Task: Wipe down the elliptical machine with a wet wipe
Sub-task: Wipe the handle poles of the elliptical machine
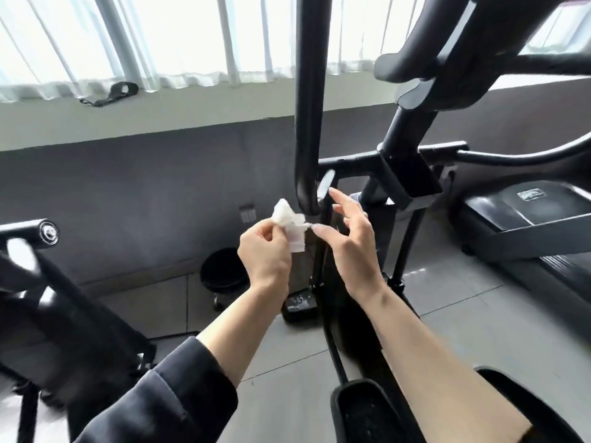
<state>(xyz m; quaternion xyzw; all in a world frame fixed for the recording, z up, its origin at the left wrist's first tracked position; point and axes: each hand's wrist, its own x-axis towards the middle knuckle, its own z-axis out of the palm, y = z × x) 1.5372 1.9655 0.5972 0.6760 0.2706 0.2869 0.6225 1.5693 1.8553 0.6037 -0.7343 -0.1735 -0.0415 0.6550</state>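
White wet wipe (pixel 289 222) | pinched by left hand (pixel 265 251) | right hand (pixel 351 247) pinching its corner

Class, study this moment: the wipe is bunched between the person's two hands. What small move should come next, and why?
Probably spread the wet wipe open. The left hand grips it still bunched, the right hand pinches one corner, and it is not yet touching the elliptical's handlebar just behind.
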